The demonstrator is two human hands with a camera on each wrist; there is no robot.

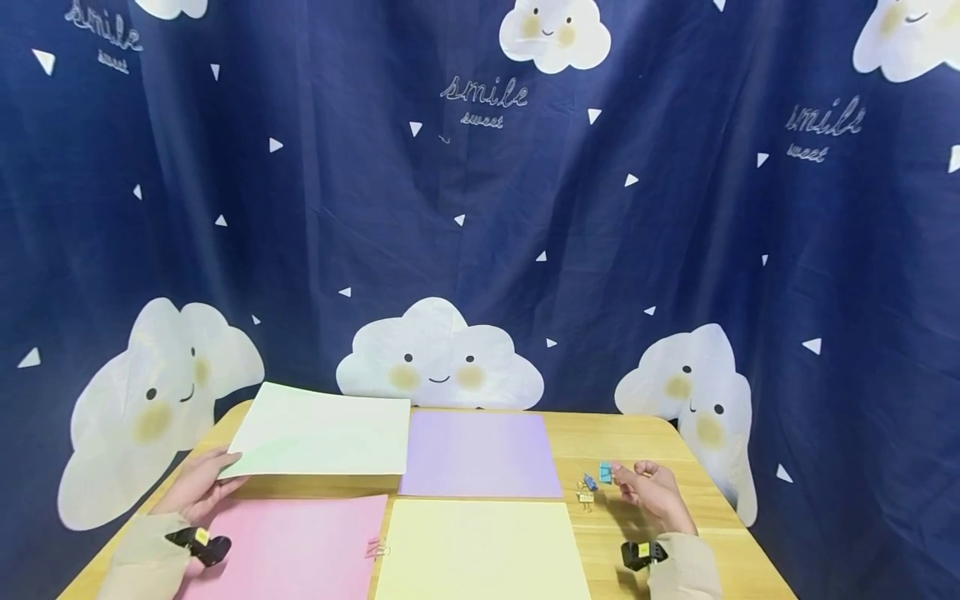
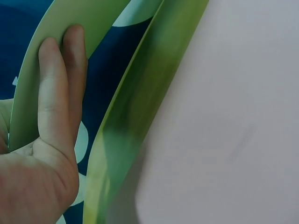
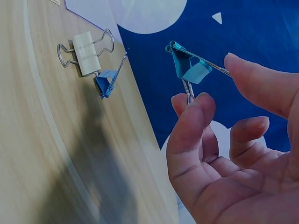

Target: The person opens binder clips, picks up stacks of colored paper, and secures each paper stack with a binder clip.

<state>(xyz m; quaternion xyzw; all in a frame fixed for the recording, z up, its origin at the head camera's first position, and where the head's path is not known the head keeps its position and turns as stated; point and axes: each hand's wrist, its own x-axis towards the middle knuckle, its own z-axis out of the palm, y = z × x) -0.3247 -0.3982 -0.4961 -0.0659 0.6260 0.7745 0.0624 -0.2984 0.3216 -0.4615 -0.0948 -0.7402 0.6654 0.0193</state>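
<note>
My left hand (image 1: pixel 198 485) pinches the left edge of a pale green sheet (image 1: pixel 322 435), which is lifted off the table at its near side. In the left wrist view, two fingers (image 2: pixel 53 98) lie straight along the sheet's underside, and the thumb is mostly hidden behind it. My right hand (image 1: pixel 654 492) holds a teal binder clip (image 3: pixel 196 72) above the table's right side. Its thumb and index finger are on the clip's two wire handles, which stand spread apart. Below it on the table lie a cream binder clip (image 3: pixel 87 53) and a blue binder clip (image 3: pixel 106 83).
A pink sheet (image 1: pixel 300 546) lies near the left hand, with a binder clip (image 1: pixel 378 548) at its right edge. Beside it is a yellow sheet (image 1: pixel 480 550), and behind that a purple sheet (image 1: pixel 480 454). A dark blue curtain (image 1: pixel 465 183) hangs behind the wooden table (image 1: pixel 615 433).
</note>
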